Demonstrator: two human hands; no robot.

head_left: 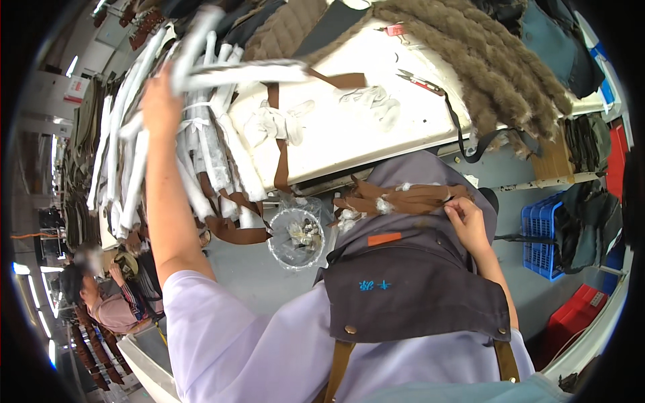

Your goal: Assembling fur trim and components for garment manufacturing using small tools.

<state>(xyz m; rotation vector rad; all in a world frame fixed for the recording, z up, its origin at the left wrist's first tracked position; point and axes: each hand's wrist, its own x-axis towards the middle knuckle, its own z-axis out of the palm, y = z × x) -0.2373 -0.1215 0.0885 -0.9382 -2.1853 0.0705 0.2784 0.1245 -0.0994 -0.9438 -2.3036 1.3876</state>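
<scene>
Firstly, the left hand [161, 111], raised over the left side of the table and closed on the near end of a white roll [198, 50], blurred at its upper part; a second white roll [245, 75] lies crosswise just beside that hand, a brown strap [342, 80] at its right end; below and around, a pile of white wrapped rolls [211, 151], partly tied with white cord.

Next, the right hand [468, 225], well apart from the left, fingers bent, tips at the right end of a bunch of brown strips [396, 198] with white tufts, lying across the lap of a dark apron [416, 305]; whether finger and thumb pinch a strip, cannot tell.

Also, white table [329, 144], bearing two crumpled white pieces [279, 122], red-handled snips [422, 82], a red clip [395, 30] and thick brown furry strips [494, 64]; beneath its near edge, a round bin [295, 266] with a clear liner; to the right, a blue crate [539, 242] and a red box [576, 314]; at lower left, a seated person [115, 310].
</scene>
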